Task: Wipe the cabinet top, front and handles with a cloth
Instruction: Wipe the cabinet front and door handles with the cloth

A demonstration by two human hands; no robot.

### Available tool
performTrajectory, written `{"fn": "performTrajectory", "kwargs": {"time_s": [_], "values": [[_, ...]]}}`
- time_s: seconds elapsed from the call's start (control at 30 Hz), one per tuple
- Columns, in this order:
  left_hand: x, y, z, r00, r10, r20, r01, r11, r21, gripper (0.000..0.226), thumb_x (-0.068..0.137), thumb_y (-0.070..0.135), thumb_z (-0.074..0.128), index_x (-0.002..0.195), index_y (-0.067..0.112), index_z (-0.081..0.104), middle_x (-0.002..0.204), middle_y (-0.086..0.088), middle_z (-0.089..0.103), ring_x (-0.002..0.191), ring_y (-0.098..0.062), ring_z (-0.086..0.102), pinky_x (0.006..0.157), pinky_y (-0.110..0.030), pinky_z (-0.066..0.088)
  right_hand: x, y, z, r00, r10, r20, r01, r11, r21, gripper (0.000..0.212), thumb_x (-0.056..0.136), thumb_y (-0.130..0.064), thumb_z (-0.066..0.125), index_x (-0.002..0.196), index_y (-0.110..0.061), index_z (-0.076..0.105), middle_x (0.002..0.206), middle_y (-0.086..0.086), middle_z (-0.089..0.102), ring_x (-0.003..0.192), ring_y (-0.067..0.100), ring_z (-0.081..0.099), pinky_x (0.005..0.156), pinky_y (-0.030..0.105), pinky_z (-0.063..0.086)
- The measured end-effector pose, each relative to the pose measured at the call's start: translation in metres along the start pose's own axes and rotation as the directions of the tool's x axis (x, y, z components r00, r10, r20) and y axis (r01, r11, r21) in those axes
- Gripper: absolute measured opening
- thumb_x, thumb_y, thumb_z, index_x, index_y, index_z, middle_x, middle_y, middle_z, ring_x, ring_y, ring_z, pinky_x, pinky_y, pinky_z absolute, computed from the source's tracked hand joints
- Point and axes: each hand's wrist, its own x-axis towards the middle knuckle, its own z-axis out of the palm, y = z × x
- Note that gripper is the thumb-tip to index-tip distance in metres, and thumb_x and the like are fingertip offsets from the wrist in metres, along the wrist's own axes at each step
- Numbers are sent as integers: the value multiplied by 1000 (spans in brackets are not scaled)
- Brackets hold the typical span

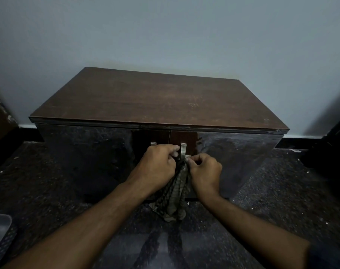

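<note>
Head view, the only one: low dark cabinet point(155, 121) sits on a speckled dark floor point(282, 191) against a pale wall point(165, 35); brown wood-grain top point(155, 100), glossy reflective front point(233, 152) with two doors meeting at the centre. Two vertical metal handles flank that seam: right handle point(182, 150) mostly visible, left handle point(153, 143) showing only its top end above the knuckles. Left hand point(157, 162) is curled at the seam, fingers bunched at or around the upper cloth beside the right handle; can't tell whether it also touches the left handle. Right hand point(204, 169) pinches the cloth point(175, 199) with fingertips right at the lower part of the right handle. The cloth is gathered between both hands and hangs in a loose rope down past the cabinet base. Judgement: handle-wiping step, with the cloth probably looped around the right handle, though the wrap itself is hidden. Handling: the cloth looks thin, limp and light, with no stiffness, so it needs tension from both ends to scrub; take it close to the handle, one end per hand. The handles look like rigid, smooth metal, so a taut cloth should slide easily. The doors may swing open if pulled outward, so keep the force along the handle. The glossy front likely smears and wants flat-palm passes.
</note>
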Motion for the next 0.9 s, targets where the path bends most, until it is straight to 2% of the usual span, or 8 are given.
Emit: {"fn": "performTrajectory", "kwargs": {"time_s": [0.13, 0.27, 0.37, 0.53, 0.6, 0.73, 0.8, 0.9], "values": [[1, 0, -3, 998, -48, -50, 48, 999, 10, 40, 89, 5, 52, 124, 19, 68, 105, 7, 71, 95, -5, 67, 88, -25, 56, 8, -3, -7, 970, -231, -81, 227, 972, -60, 14, 86, -12, 75, 74, -13, 67, 75, -2, 65, 67, 3, 54, 62, 0, 34], [1, -1, -7, 991, -96, -91, 97, 995, 5, 33, 90, 6, 52, 113, 16, 73, 101, 0, 75, 92, -11, 70, 89, -32, 58, 2, 6, -2, 999, -31, 30, 33, 998, -60, 21, 88, -16, 74, 69, -17, 64, 68, -8, 63, 62, -2, 56, 53, 7, 40], [-2, -3, -8, 994, -103, -45, 104, 994, 20, 34, 90, 5, 52, 116, 15, 72, 104, 0, 75, 94, -10, 70, 90, -32, 58, 3, 8, -3, 999, -30, 45, 33, 997, -64, 19, 87, -17, 74, 70, -12, 68, 66, -6, 63, 61, 0, 57, 54, 18, 47], [-1, -4, -10, 992, -121, -39, 122, 993, 11, 35, 92, 7, 53, 123, 13, 68, 110, -2, 73, 101, -12, 68, 92, -33, 57, 6, -1, -7, 996, -53, -71, 53, 999, -5, 19, 88, -20, 73, 72, -13, 66, 71, -5, 66, 65, 5, 60, 54, 8, 39], [-1, -2, -11, 992, -117, -52, 119, 993, 23, 34, 93, 8, 53, 123, 12, 68, 111, -3, 73, 100, -13, 69, 91, -34, 58, 3, 1, -3, 998, 40, -44, -39, 999, 18, 21, 89, -20, 73, 70, -14, 65, 67, -4, 66, 62, 8, 62, 53, 9, 42], [-3, -3, -14, 988, -130, -89, 134, 990, 34, 31, 93, 9, 53, 119, 13, 70, 108, -3, 74, 97, -14, 70, 89, -35, 59, -4, 8, 11, 941, 327, 88, -335, 937, 98, 23, 87, -14, 74, 67, -8, 65, 60, 7, 69, 53, 19, 70, 55, 31, 59], [-4, -4, -16, 987, -136, -83, 140, 989, 45, 30, 93, 8, 53, 117, 14, 71, 106, -2, 74, 95, -13, 70, 88, -35, 59, -4, 5, 20, 875, 447, 187, -482, 845, 233, 18, 87, -9, 73, 73, -1, 66, 60, 14, 70, 50, 22, 69, 49, 27, 56], [-4, -6, -19, 988, -148, -50, 151, 987, 56, 30, 92, 7, 54, 116, 14, 71, 105, -2, 74, 97, -15, 69, 90, -37, 58, -9, -6, 32, 801, 511, 311, -598, 698, 393, 15, 85, -5, 75, 79, 6, 66, 62, 19, 70, 52, 29, 69, 59, 39, 60]]}}
